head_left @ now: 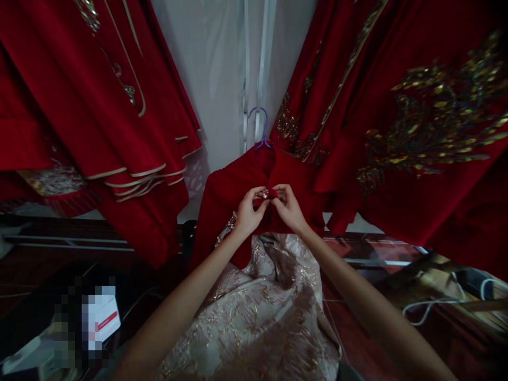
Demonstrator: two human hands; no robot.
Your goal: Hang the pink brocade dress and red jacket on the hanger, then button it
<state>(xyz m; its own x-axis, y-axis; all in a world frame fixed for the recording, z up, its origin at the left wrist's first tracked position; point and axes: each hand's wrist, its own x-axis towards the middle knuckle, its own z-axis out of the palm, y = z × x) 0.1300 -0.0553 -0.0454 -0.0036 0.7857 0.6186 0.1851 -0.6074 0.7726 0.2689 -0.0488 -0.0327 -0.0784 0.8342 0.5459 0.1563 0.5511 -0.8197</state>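
Two hands fill my head view: left grip (250, 212) and right grip (289, 209), both pinched closed on the red jacket (237, 177) at its front opening. Fingertips partly hide a pearly ornament (265, 193) between them; I can't make out its fastening. Above the grips, the jacket's collar points up to a purple hanger (263, 132), long axis running down toward me.

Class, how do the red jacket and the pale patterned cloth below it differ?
Colour: the red jacket is deep red, the pale patterned cloth greyish beige.
Decoration: the jacket carries beading; the cloth, a shimmering pattern.
Pose: the jacket hangs from a purple hanger; the cloth spreads in folds.
Both are fabric.
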